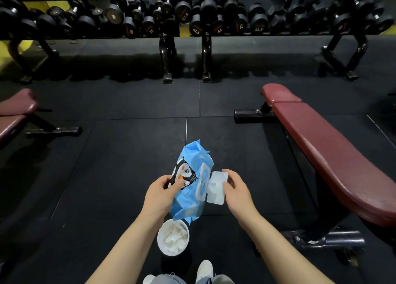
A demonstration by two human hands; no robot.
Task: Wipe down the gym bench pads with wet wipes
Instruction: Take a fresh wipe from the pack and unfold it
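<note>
**A:** Start at your fingers. What are they doing?

**B:** The fingers (227, 185) of your right hand (236, 189) pinch the edge of the white flip lid (216, 187), which is swung open to the right of the pack. Your left hand (159, 195) grips the blue wet wipe pack (189, 189) from its left side, thumb curled over the penguin print. So both hands are closed on something; neither is free.

**A:** And how does the pack lie?

**B:** Its long axis runs away from you, tilted slightly right, with the dispensing opening (202, 184) facing up just left of your right fingers. I can't tell whether a wipe is poking out.

**A:** Which hand pulls the wipe, then?

**B:** Your right, I'd judge. It is touching the lid already and the opening sits just beside it, while the left is holding the pack steady.

**A:** Where is the pad to be wiped?

**B:** The maroon bench pad (325, 153) is off to your right, its length running away from you, well apart from the pack. A second bench (16, 110) is far left. A white cup of used wipes (173, 237) stands on the floor below the pack, near your shoe (204, 269).
</note>
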